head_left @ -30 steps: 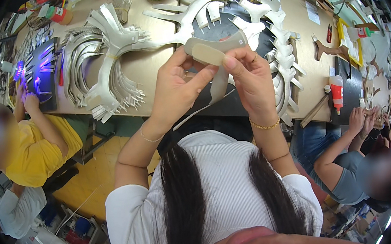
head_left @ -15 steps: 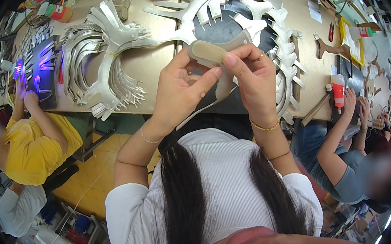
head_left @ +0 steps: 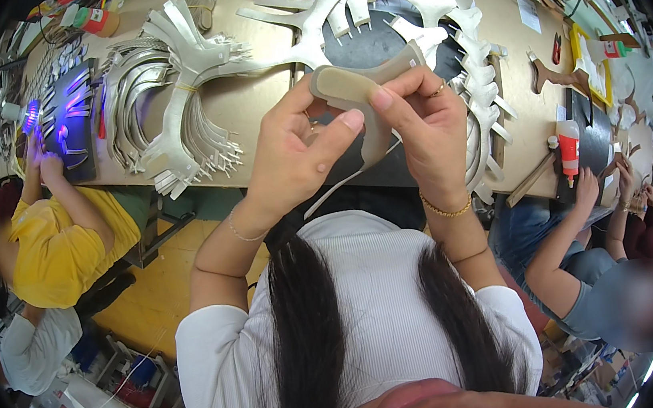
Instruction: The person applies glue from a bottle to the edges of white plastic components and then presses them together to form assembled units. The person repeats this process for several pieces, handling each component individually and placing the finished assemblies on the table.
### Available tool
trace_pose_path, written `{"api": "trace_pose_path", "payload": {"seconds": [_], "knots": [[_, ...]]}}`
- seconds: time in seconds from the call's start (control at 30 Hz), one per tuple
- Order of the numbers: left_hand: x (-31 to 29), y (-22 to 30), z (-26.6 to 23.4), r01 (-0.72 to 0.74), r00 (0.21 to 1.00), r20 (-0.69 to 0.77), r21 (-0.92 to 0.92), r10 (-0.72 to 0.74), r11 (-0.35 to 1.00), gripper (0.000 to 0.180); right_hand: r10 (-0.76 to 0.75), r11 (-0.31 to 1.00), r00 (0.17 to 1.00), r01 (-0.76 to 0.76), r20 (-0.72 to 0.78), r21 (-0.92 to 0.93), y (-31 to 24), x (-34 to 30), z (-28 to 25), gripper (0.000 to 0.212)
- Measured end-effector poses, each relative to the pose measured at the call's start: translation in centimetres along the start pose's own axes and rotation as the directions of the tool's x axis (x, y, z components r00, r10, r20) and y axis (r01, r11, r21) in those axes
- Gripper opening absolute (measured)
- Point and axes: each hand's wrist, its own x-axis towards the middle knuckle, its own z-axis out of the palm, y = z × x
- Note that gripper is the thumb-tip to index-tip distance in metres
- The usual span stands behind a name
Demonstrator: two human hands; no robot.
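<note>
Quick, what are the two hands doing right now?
Left hand: closed, fingers pinching the flat tan curved piece.
Right hand: closed, pinching the same piece from the other side.

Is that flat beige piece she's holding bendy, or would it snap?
The beige piece looks thin and sheet-like, so probably light. Both hands, left hand and right hand, pinch it with fingertips alone, and it holds its shape, so likely fairly stiff. Its narrow tail might flex a little.
</note>
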Motion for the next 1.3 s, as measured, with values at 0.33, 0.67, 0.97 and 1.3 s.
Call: {"api": "trace_pose_path", "payload": {"seconds": [0.33, 0.67, 0.97, 1.3], "knots": [[0.44, 0.08, 0.09, 0.003, 0.999, -0.041, 0.065, -0.001, 0.998, 0.033, -0.023, 1.000, 1.000, 0.023, -0.005, -0.013, 0.18, 0.26, -0.01, 0.013], [0.69, 0.24, 0.16, -0.012, 0.999, -0.035, 0.063, 0.015, 0.998, 0.034, -0.026, 0.999, 1.000, 0.026, 0.002, -0.019, 0.10, 0.30, -0.23, 0.012], [0.75, 0.35, 0.02, -0.008, 1.000, -0.003, 0.011, 0.008, 1.000, 0.033, -0.013, 1.000, 1.000, 0.013, -0.015, -0.025, 0.09, 0.23, -0.21, 0.012], [0.60, 0.28, 0.09, -0.021, 0.999, -0.023, 0.028, 0.022, 0.999, 0.034, -0.016, 0.998, 1.000, 0.015, -0.025, -0.067, 0.11, 0.09, -0.13, 0.012]]}}
